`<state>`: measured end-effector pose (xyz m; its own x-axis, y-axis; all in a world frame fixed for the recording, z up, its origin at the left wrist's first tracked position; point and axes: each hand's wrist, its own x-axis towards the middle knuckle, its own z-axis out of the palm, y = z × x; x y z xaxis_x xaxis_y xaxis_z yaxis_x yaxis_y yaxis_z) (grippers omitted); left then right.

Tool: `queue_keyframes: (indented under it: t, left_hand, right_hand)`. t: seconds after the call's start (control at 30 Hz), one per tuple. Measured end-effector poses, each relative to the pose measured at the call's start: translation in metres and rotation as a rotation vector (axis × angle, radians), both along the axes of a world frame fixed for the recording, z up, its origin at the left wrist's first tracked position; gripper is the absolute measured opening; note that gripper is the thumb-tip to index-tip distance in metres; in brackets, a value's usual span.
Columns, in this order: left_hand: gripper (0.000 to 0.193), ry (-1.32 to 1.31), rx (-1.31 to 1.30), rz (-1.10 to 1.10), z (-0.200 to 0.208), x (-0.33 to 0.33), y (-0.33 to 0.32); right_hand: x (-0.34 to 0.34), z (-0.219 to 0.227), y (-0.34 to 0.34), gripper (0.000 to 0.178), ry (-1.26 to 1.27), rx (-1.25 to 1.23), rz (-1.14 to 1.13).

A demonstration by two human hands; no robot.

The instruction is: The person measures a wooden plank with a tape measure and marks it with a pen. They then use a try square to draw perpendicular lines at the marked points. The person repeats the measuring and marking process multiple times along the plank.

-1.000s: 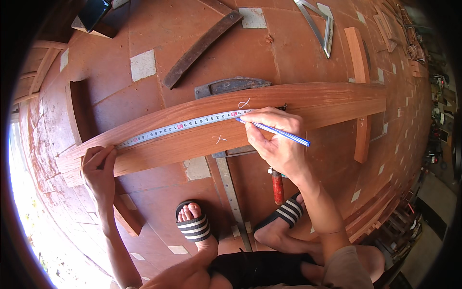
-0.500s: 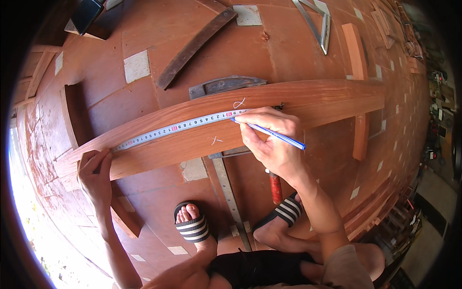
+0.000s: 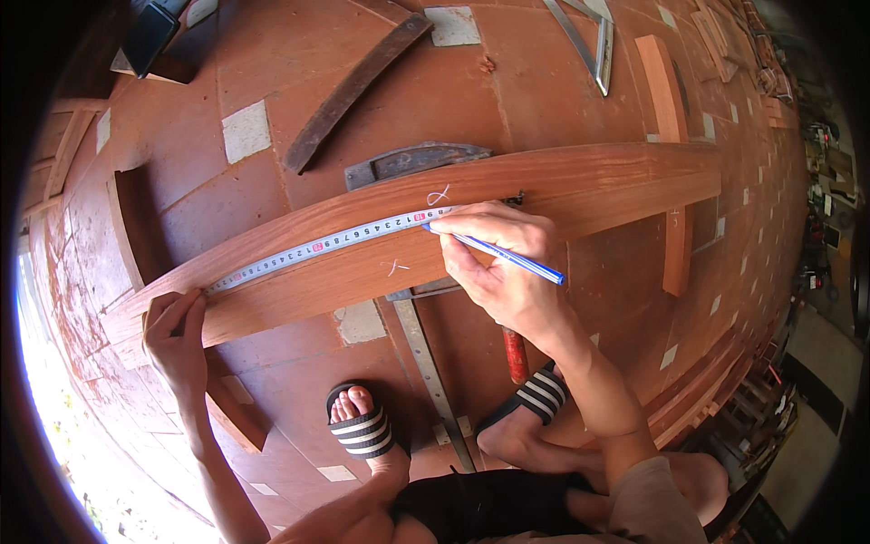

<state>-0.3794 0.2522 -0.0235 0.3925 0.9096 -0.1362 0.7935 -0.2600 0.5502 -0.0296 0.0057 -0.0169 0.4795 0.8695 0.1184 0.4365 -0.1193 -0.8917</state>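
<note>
We see a long, bent wooden plank (image 3: 353,279) across the middle, with a wooden strip (image 3: 675,263) running under it near each end. A silver tape measure (image 3: 313,247) lies along its top. Our left hand (image 3: 175,334) pinches the tape near the plank's left end, finger and thumb closed on it. Our right hand (image 3: 507,267) is over the middle of the plank and grips a blue-and-white striped pen (image 3: 521,262) — its tip is at the edge of the tape. The tape goes under those fingers, and we cannot tell if they press on it. One white mark (image 3: 394,267) is on the plank just below the tape. A metal bar clamp (image 3: 421,354) sits under the plank, and a red handle (image 3: 515,355) pokes out below our right hand. Farther up, a metal square (image 3: 602,63) lies on the tile floor (image 3: 544,100).
</note>
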Motion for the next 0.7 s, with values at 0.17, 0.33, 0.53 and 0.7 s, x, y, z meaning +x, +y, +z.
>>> queue_keyframes:
  t: [0.17, 0.33, 0.53, 0.7]
  left_hand:
    - [0.016, -0.001, 0.008, -0.005, -0.0014, -0.0013, 0.0010]
    - [0.016, 0.009, 0.040, -0.044, -0.0024, -0.0035, 0.0013]
    - [0.016, 0.011, 0.023, -0.014, -0.0044, -0.0049, 0.0023]
    - [0.015, 0.008, 0.012, -0.020, -0.0044, -0.0047, 0.0023]
  right_hand:
    - [-0.0001, -0.0014, 0.0004, 0.025, -0.033, 0.004, -0.003]
    - [-0.0005, -0.0019, 0.0006, 0.023, -0.032, 0.005, -0.002]
    - [-0.0006, -0.0001, 0.0007, 0.023, -0.024, -0.008, -0.005]
    - [-0.0015, -0.0004, 0.0001, 0.023, 0.019, -0.022, -0.018]
